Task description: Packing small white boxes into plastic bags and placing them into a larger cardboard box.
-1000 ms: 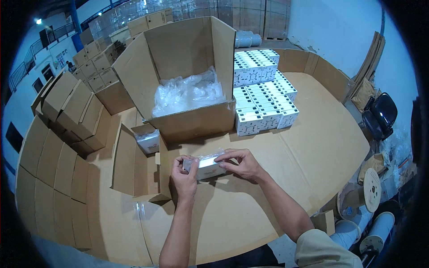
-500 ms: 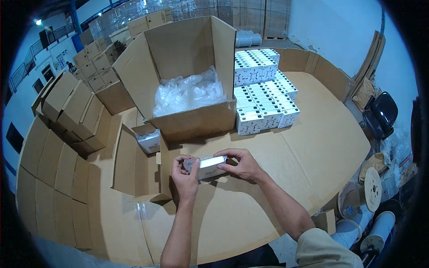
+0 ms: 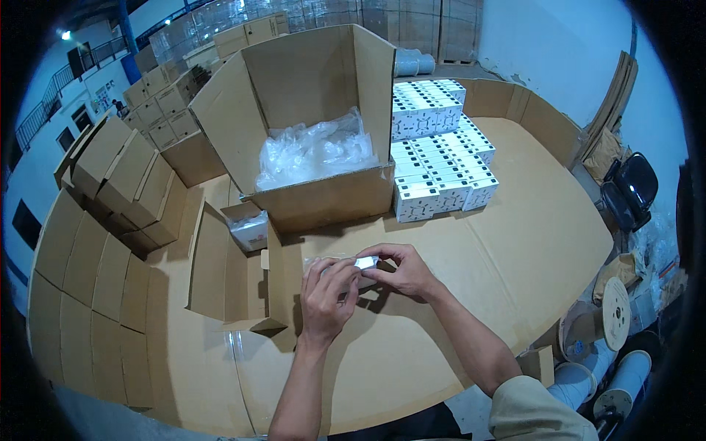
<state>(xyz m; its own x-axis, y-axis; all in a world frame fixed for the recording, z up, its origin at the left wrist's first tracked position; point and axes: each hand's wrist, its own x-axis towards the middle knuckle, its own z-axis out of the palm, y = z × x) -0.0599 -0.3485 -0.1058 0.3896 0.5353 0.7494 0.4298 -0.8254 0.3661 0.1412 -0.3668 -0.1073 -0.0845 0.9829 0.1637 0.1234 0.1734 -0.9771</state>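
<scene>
Between my hands, just above the cardboard-covered table (image 3: 419, 353), is a small white box (image 3: 365, 262) in a clear plastic bag. My right hand (image 3: 408, 273) pinches its right end between thumb and fingers. My left hand (image 3: 326, 300) is closed over its left side, with bent fingers hiding most of the box and bag. To the left stands an open narrow brown carton (image 3: 254, 320) holding a bagged white box (image 3: 250, 232) at its far end. Behind it, a large open carton (image 3: 323, 202) contains a heap of clear plastic bags (image 3: 316, 154).
Stacked white boxes with dark markings (image 3: 445, 165) stand right of the large carton. Flat-sided brown cartons (image 3: 103, 283) line the table's left side, with more cartons (image 3: 121, 165) behind. A black chair (image 3: 629, 187) and cable spools (image 3: 614, 312) are on the right.
My left hand has rolled over the box, its fingers now covering the bag where the thumb lay before. My right hand keeps its pinch. The view has shifted slightly.
</scene>
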